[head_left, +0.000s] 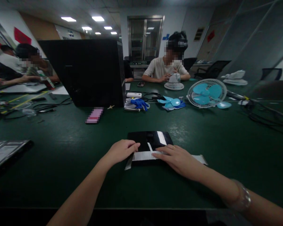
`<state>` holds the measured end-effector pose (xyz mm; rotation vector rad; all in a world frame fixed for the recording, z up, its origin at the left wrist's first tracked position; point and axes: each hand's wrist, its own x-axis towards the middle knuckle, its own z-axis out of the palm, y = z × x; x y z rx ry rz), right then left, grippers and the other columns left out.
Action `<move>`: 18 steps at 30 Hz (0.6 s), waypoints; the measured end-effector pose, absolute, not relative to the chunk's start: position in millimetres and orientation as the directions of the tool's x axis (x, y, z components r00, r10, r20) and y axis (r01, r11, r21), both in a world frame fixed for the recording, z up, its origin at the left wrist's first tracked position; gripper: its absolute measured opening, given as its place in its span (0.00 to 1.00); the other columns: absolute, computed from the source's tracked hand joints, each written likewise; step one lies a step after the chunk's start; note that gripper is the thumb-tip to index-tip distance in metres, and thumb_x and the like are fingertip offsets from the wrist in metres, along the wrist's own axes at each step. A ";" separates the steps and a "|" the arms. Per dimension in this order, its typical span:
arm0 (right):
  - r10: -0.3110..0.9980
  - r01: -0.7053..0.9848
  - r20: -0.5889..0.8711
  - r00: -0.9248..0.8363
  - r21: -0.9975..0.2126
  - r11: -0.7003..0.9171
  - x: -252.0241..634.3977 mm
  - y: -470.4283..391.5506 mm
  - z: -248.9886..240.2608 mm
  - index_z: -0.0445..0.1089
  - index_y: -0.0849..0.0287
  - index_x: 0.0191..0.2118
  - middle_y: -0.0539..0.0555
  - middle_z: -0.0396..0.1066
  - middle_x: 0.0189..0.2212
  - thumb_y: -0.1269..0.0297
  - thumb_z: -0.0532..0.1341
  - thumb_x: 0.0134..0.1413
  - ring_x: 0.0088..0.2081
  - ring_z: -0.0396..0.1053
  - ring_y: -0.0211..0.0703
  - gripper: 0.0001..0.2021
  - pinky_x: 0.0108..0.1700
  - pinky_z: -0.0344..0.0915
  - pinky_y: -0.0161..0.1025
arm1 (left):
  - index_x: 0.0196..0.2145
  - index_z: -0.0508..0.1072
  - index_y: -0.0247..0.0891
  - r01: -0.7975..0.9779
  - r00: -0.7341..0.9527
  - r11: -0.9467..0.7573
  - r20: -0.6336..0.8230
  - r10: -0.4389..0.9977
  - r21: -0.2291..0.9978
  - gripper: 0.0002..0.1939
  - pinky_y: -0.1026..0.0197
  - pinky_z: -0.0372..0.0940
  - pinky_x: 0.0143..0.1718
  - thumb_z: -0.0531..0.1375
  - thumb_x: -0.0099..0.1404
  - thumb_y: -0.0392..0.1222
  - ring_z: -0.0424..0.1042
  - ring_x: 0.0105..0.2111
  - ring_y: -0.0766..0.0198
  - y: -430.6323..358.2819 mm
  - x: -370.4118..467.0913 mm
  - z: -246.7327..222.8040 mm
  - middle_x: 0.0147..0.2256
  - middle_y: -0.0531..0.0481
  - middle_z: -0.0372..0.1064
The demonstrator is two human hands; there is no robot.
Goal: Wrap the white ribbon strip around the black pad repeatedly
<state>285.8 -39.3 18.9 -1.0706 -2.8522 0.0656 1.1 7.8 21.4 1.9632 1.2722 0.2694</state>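
A flat black panel-like device (141,139) lies on the green table in front of me, with a glossy strip of light across its upper right. Across its near side runs a white flat ribbon cable (143,155); one end sticks out at the lower left, the other beyond the right side. My left hand (121,152) rests at the device's left edge, its fingers loosely bent by the cable's upper left corner. Over the cable's middle lies my right hand (179,160), fingers stretched out and pressing on it. The cable under that palm is hidden.
Behind stand a large black computer case (85,72), a pixelated phone (94,115), blue gloves (140,104), blue fan blades (171,101) and a fan with a grille (207,93). A person (160,67) opposite handles a fan base. Cables (261,113) lie right, metal-faced parts (7,152) left.
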 end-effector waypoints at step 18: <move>0.627 0.626 0.028 -0.778 -0.056 0.778 280.3 -32.4 28.6 0.63 0.46 0.61 0.54 0.49 0.66 0.49 0.53 0.62 0.66 0.45 0.59 0.23 0.63 0.42 0.66 | 0.38 0.72 0.42 0.692 0.238 -0.232 0.088 0.967 0.683 0.13 0.61 0.60 0.31 0.52 0.67 0.50 0.71 0.34 0.61 10.9 -4.7 27.1 0.35 0.51 0.73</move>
